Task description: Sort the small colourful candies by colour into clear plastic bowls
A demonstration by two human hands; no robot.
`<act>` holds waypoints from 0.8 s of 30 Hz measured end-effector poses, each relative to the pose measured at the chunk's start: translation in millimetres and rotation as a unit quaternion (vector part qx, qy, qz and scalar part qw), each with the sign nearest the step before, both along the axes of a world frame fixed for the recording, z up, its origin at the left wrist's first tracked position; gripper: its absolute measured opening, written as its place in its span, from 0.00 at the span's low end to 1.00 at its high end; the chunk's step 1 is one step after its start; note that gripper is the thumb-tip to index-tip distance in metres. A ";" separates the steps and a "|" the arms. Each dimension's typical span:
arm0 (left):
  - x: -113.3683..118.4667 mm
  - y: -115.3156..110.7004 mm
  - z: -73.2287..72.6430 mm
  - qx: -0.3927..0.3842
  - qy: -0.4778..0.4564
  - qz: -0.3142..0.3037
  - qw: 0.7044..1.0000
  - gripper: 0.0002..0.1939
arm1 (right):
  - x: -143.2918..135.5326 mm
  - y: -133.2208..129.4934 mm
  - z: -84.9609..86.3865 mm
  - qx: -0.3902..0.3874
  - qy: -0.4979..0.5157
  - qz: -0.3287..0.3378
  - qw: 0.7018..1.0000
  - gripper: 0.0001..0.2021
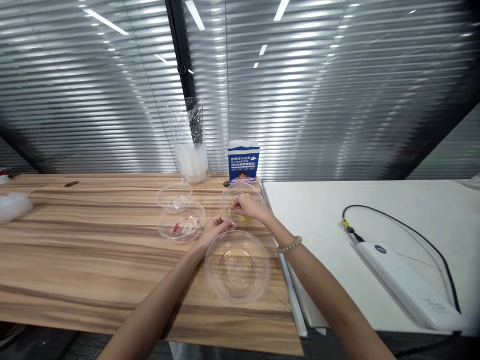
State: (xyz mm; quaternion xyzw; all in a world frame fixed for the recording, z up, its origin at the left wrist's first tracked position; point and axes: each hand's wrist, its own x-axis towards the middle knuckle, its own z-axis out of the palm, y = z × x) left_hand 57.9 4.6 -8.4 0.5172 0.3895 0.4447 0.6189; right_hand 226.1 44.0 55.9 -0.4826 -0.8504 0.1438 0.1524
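Observation:
My right hand [248, 206] reaches down into the far clear plastic bowl [224, 197], its fingers bent together over small yellow pieces [243, 218]. What those fingertips hold, if anything, is too small to tell. Close by on the left, my left hand [217, 229] is closed, fingertips together between that bowl's front edge and a larger clear plastic bowl [212, 287] nearer to me. Whether it grips a rim or a small piece cannot be made out. Yellow bits show in the nearer bowl too. Left of my hands, another clear bowl [162, 227] contains small red pieces [178, 228].
Behind the red pieces sits a clear bowl or lid [165, 192]. A plastic bag of stacked containers [193, 162] and a blue paper bag [243, 164] stand at the back. On the white table [318, 220] at right lie a white device [405, 280] and black cable [416, 239].

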 end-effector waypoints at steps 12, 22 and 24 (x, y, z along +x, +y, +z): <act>1.1 -1.8 3.3 -0.022 -0.030 0.003 0.999 0.14 | -14.9 -1.4 -27.3 0.029 0.062 -0.009 0.998 0.09; 1.8 -1.9 3.7 -0.002 -0.018 -0.001 1.000 0.13 | -19.4 -1.7 -30.2 0.099 0.021 0.001 0.995 0.09; 2.2 -2.7 4.5 0.000 -0.019 -0.001 1.000 0.13 | -18.5 -1.2 -31.0 0.103 0.025 -0.002 0.994 0.09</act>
